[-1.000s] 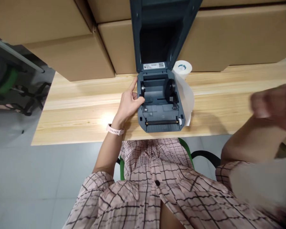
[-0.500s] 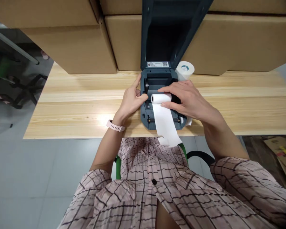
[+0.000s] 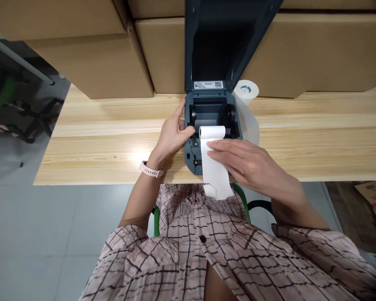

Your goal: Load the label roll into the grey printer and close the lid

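Note:
A dark label printer (image 3: 207, 108) stands on the table with its lid (image 3: 225, 37) raised. In its bay lies a small white paper roll (image 3: 212, 132), its loose paper strip (image 3: 210, 167) hanging down over the printer's front and past the table edge. My left hand (image 3: 171, 137) grips the printer's left side, thumb over the rim and index finger stretched along the wall. Over the strip, just below the roll, my right hand (image 3: 249, 161) has its fingers extended and somewhat blurred. It hides the printer's front right part. Whether its fingertips press on the paper, I cannot tell.
Cardboard boxes (image 3: 90, 62) line the back of the wooden table (image 3: 316, 138). Another white roll (image 3: 246, 90) stands behind the printer's right corner, with a paper strip (image 3: 250, 125) coming from it. A chair's green part (image 3: 240, 195) shows below the table edge.
My right hand has let go of the paper roll and moved down toward me, with its fingers straightened over the strip. The strip hangs straighter now. My left hand stays in place.

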`<control>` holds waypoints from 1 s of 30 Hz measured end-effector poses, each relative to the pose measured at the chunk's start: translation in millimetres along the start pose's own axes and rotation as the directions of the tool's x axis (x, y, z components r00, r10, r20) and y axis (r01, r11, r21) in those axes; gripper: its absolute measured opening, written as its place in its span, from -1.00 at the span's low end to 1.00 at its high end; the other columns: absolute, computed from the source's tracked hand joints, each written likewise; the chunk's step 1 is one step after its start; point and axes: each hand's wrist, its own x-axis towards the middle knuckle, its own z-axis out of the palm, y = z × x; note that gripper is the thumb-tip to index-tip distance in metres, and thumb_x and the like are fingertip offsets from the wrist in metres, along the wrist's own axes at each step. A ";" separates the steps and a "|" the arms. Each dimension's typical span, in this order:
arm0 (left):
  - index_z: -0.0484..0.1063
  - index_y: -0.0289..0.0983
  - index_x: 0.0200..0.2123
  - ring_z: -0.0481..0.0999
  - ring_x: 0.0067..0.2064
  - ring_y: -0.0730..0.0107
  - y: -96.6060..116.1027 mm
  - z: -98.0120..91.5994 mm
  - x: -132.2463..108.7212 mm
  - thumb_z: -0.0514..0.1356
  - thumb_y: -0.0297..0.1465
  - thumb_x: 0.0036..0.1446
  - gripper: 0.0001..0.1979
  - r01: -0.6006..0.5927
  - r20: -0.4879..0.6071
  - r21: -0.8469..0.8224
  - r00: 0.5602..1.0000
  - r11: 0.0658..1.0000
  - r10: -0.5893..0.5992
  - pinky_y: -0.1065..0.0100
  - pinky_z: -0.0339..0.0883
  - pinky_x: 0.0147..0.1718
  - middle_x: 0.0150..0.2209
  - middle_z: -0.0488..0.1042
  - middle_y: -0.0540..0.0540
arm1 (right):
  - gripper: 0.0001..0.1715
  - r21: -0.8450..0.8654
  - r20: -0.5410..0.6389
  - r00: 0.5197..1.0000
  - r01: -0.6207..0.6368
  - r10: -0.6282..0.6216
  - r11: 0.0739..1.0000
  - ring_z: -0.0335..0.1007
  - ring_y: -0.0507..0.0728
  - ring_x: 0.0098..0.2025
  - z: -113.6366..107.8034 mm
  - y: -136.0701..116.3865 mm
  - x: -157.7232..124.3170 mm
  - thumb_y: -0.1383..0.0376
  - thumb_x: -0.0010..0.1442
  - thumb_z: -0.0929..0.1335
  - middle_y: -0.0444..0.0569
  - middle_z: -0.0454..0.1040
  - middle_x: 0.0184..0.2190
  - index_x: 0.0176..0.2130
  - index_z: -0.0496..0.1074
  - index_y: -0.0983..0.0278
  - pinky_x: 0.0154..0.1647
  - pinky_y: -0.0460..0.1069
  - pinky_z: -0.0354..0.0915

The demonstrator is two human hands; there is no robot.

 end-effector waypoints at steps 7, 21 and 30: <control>0.35 -0.24 0.41 0.42 -0.37 0.27 0.5 0.6 -0.6 0.47 -0.53 0.01 -0.13 0.023 -0.020 -0.039 1.000 0.999 -0.024 0.30 0.23 -0.27 -0.55 0.18 0.14 | -0.56 -0.029 -0.052 0.997 -0.057 0.056 0.998 0.43 0.29 0.41 13.3 -10.4 -10.4 0.12 0.53 0.30 0.02 0.48 0.37 0.32 0.40 0.06 0.47 0.42 0.26; 0.38 -0.14 0.38 0.30 -0.54 0.37 -5.2 -2.6 -0.2 0.46 -0.01 0.14 -0.19 -0.140 0.012 0.191 0.990 0.972 0.140 0.29 0.27 -0.41 -0.61 0.16 0.17 | -0.63 -0.032 -0.105 0.994 0.002 -0.006 0.999 0.45 0.25 0.40 15.4 -3.5 -11.1 0.13 0.55 0.29 0.07 0.52 0.33 0.21 0.43 0.22 0.46 0.33 0.26; 0.45 -0.14 0.34 0.26 -0.56 0.41 -10.0 -3.2 1.9 0.54 0.00 0.04 -0.15 -0.146 -0.017 0.105 0.989 0.984 0.148 0.30 0.25 -0.41 -0.62 0.12 0.18 | -0.64 -0.031 -0.129 0.992 -0.004 0.000 1.000 0.49 0.26 0.36 17.0 -4.2 -14.2 0.13 0.55 0.30 0.08 0.54 0.31 0.21 0.42 0.21 0.46 0.34 0.25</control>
